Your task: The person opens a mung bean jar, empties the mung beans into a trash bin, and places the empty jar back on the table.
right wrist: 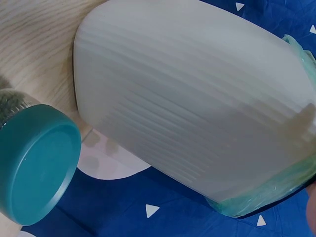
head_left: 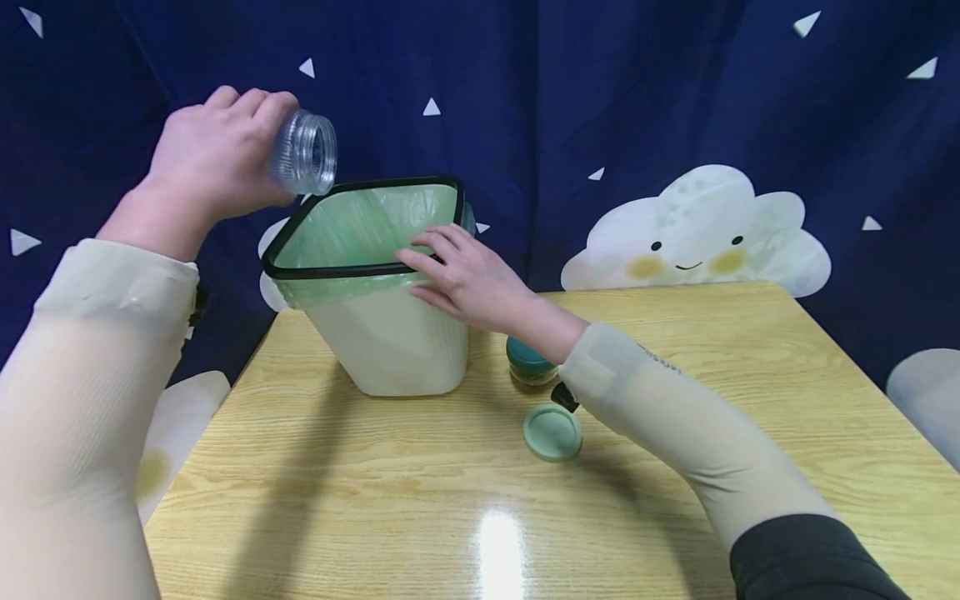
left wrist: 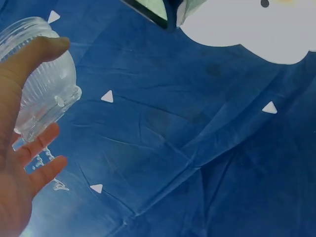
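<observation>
Pale sleeves (head_left: 90, 375) nearest the camera, reaching in from both lower corners. Beyond them, the hands: wrapped round a clear jar (head_left: 292, 158) with the left hand (head_left: 217, 154), thumb (left wrist: 47, 48) laid along its side; fingers parted and nothing held in the right hand (head_left: 483, 287), placed over the front right of the black rim (head_left: 337, 272), contact hard to tell. Probably light and fairly stiff, plastic or glass uncertain; perhaps slippery if wet, though likely helped by the fine ribs. Best held round the ribbed body, clear of the threaded neck. Uncapped and tipped onto its side, high and close to the rim's left end in the head view, with long axis near level, left to right; mouth pointing right, turned slightly towards the camera. Farther out, a white bin (head_left: 397, 342) with a green liner (head_left: 360, 221), upright on the surface (head_left: 405, 500); right of it, a teal-lidded jar (head_left: 527, 358) and, closer, a pale green lid (head_left: 552, 432). Behind, a dark blue curtain (head_left: 480, 50).
</observation>
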